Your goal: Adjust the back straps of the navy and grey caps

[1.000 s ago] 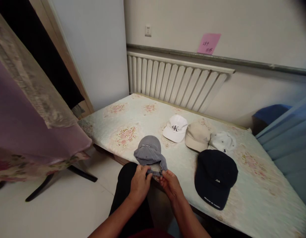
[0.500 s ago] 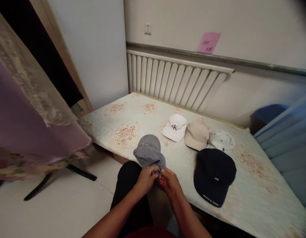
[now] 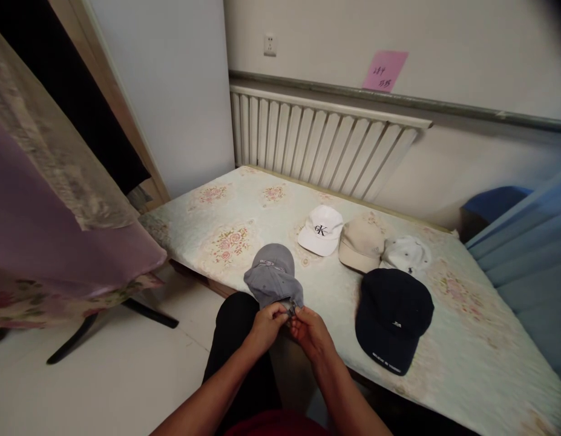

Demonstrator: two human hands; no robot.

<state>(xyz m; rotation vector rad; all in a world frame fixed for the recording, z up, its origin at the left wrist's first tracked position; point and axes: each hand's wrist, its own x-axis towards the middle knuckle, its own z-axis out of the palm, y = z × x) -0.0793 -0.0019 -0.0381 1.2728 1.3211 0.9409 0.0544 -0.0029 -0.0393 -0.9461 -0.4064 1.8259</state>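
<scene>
Grey cap (image 3: 272, 277): one. Lies at the near edge of the mattress (image 3: 244, 206), toward its near-left corner, crown on the surface, its rear part drawn over the edge toward the person.

Left hand (image 3: 264, 326): one, fingers pinched shut on the rear strap of the grey cap from the left.

Right hand (image 3: 308, 330): one, fingertips closed on the same strap from the right, touching the left hand's fingertips. The strap itself is too small to make out.

Handling note, as judgement: the work in hand appears to be setting the back strap. It would go best with the crown left resting on the mattress to carry the weight, one hand anchoring the fastener while the other feeds the strap in short pulls, both kept close together so the fabric does not twist.

Navy cap (image 3: 393, 315): one, brim pointing at the near edge, right of the grey cap and apart from it.

White cap with black letters (image 3: 321, 229): one, mid-surface, beyond the grey cap.

Beige cap (image 3: 362, 243): one, just beside the lettered white cap, to its right.

Plain white cap (image 3: 408, 253): one, touching the beige cap, just behind the navy cap.

Caps in all: five.

Radiator (image 3: 321, 148): one, along the far edge.

Pink note (image 3: 384, 71): one, on the wall above.

Wall socket (image 3: 270, 45): one
</scene>
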